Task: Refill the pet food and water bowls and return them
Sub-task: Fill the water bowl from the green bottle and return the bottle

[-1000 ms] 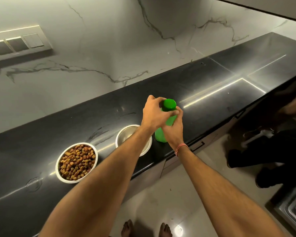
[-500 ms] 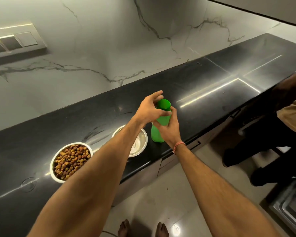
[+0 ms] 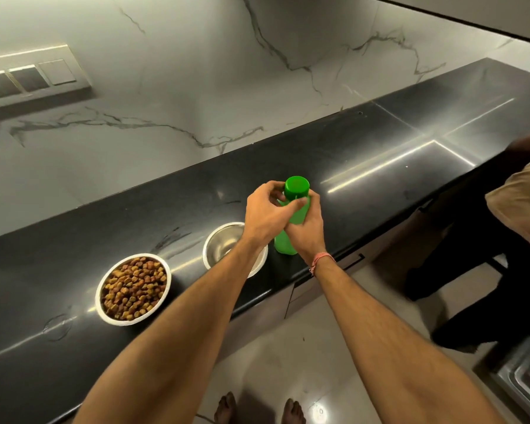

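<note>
One bright green plastic bottle standing upright on the black polished stone countertop, near its front edge, topped by one green screw cap. Two bare hands on it: right hand wrapped around the bottle's body from the near side, fingers curled about the plastic; left hand up at the neck, thumb and fingers curled in around the base of the cap, though whether they pinch the cap itself or the neck just under it cannot be told. One reddish thread band around the right wrist. Two round metal bowls to the left of the bottle: one shiny steel bowl just beside the bottle, partly covered by the left forearm, with no kibble showing in its visible part and any water level impossible to judge; one steel bowl filled with brown kibble further left, apart from the first. One switch panel on the white veined marble wall. Two bare feet on the pale floor below. At the right edge, part of one other person in a tan top.
</note>
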